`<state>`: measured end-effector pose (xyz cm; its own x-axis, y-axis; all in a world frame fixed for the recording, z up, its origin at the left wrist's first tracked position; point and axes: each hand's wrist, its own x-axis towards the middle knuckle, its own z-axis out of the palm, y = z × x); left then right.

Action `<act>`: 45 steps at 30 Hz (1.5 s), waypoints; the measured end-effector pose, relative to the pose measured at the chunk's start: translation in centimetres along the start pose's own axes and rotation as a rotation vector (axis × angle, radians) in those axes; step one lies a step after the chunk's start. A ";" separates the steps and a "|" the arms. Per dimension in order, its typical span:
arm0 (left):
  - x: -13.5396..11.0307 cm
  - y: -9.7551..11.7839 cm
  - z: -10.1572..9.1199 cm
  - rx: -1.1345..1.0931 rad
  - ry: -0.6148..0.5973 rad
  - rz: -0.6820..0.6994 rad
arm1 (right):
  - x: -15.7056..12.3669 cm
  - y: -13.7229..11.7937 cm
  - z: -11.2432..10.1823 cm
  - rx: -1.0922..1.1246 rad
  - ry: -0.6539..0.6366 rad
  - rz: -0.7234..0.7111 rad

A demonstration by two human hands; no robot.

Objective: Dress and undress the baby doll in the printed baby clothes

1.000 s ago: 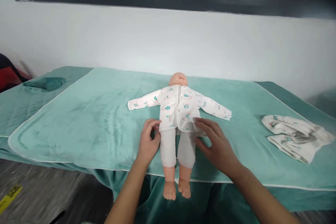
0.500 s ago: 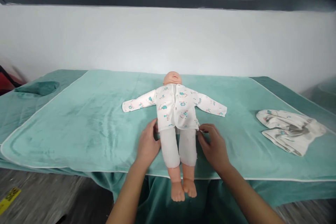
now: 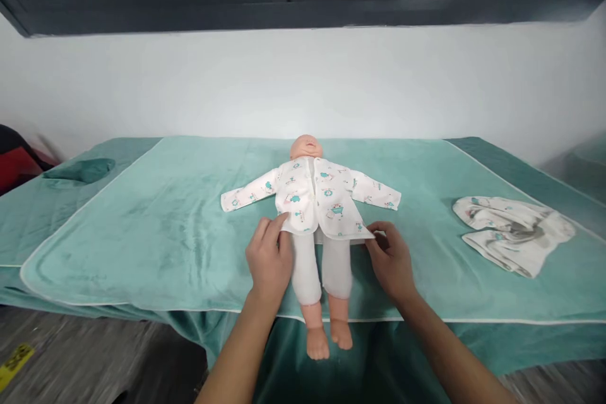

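A baby doll point(image 3: 307, 147) lies on its back on a teal blanket point(image 3: 156, 227), arms spread, feet hanging over the near edge. It wears a white printed shirt point(image 3: 312, 199) and plain white trousers point(image 3: 322, 265). My left hand point(image 3: 269, 257) pinches the shirt's lower left hem corner. On the other side my right hand point(image 3: 391, 257) pinches the lower right hem corner, drawing the hem outward. Both hands rest beside the doll's hips.
A crumpled white printed garment point(image 3: 514, 232) lies on the blanket at the right. A dark teal cloth bundle point(image 3: 80, 170) sits at the far left. A white wall and a dark window frame stand behind the table. Grey floor shows below the near edge.
Both hands have closed on the shirt's hem corners and spread the hem wider. The right hand, flat on the shirt a second ago, now pinches the corner.
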<state>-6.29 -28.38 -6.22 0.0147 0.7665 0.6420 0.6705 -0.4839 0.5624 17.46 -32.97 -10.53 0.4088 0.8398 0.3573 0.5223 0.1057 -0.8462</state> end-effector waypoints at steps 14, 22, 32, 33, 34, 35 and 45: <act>-0.3 0.8 -0.1 0.092 -0.087 0.273 | 4.4 -4.0 -1.6 -0.023 -0.158 -0.339; 0.9 0.0 -0.1 -0.072 -0.063 0.201 | 12.8 -8.1 4.6 -0.363 -0.311 -0.256; 12.2 1.5 5.2 0.033 -0.247 -0.162 | 18.6 -10.4 8.1 -0.473 -0.380 -0.199; 13.2 1.7 5.8 0.080 -0.281 -0.196 | 18.6 -9.8 8.4 -0.372 -0.351 -0.222; 14.1 1.8 6.4 0.119 -0.322 -0.222 | 18.5 -9.0 8.7 -0.254 -0.316 -0.230; 14.8 1.9 6.8 0.152 -0.362 -0.239 | 18.3 -8.1 8.9 -0.127 -0.279 -0.222; 16.3 3.0 7.6 -0.131 -0.323 -0.304 | 16.5 -3.3 8.5 0.359 -0.157 -0.196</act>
<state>1.62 -14.10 1.96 0.0766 0.9641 0.2543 0.5814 -0.2504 0.7742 16.14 -14.99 -5.20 0.1949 0.8533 0.4837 0.2742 0.4260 -0.8621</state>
